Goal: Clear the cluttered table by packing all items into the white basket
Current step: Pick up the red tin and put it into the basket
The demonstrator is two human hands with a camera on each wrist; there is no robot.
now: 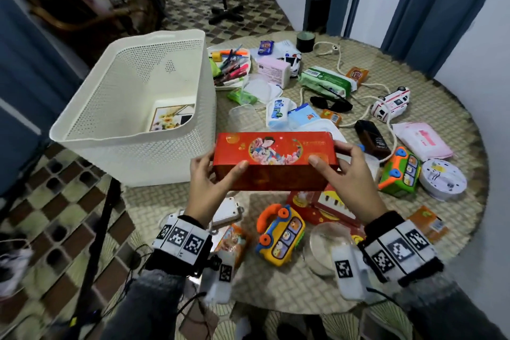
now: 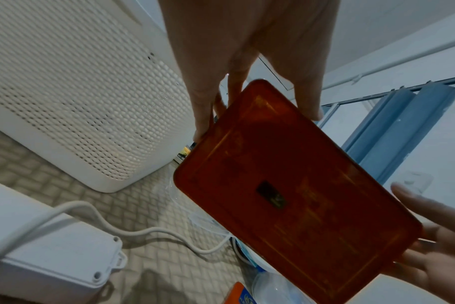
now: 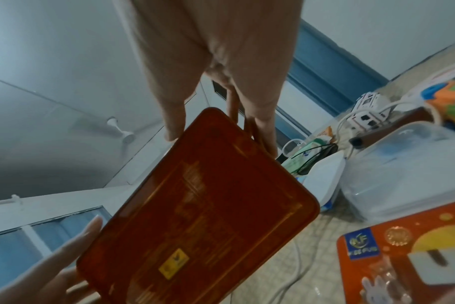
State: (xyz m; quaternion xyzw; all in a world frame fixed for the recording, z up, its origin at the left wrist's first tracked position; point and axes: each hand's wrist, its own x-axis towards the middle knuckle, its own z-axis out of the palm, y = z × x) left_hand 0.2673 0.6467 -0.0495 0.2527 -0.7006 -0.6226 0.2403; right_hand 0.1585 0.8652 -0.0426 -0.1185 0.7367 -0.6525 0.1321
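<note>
Since the white basket (image 1: pixel 132 107) is by far the biggest thing around, start there: it sits up and to the left of both hands, open top facing up, with what looks like just a flower-print card on its floor. Next down in size is the red tin box (image 1: pixel 274 160), lifted clear of the round table (image 1: pixel 325 281) and held between the two hands with its long axis running left to right. So the basket lies off the box's left end, and I'd guess the left hand (image 1: pixel 209 182) leads the carry because it's the nearer one. That hand grips the left end, thumb on the top face and fingers curled round the short side; the left wrist view shows the underside with fingertips at the edge. Same deal mirrored for the right hand (image 1: pixel 350 174) on the right end. Both palms face inward, wrists low and toward the body. Below the hands there's still loads of clutter, like a yellow toy phone bus (image 1: pixel 280 237).
</note>
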